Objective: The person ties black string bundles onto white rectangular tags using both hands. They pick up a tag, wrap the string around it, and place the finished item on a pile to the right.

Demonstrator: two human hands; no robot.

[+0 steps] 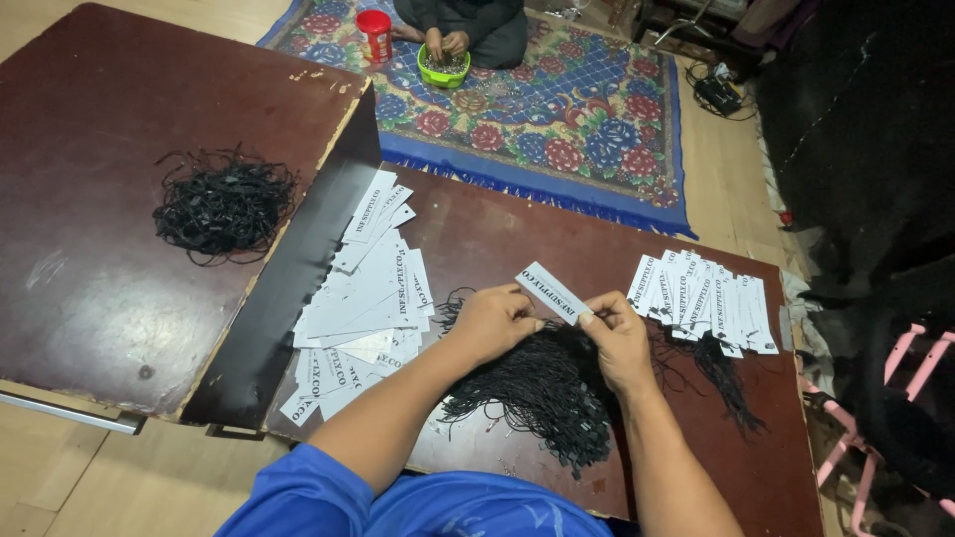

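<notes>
A seated worker's left hand (494, 320) and right hand (617, 333) pinch the near end of a white paper hang tag (553, 291), fingers closed narrow on its lower edge. Under the knuckles lies a heap of black strings (542, 388), limp and tangle-prone. The tag looks light, thin and easily creased, best held by its edges.

A floral rug (597, 109) lies beyond the boards, where a seated person (468, 25) reaches into a green bowl (443, 72) beside a red cup (375, 33)
</notes>
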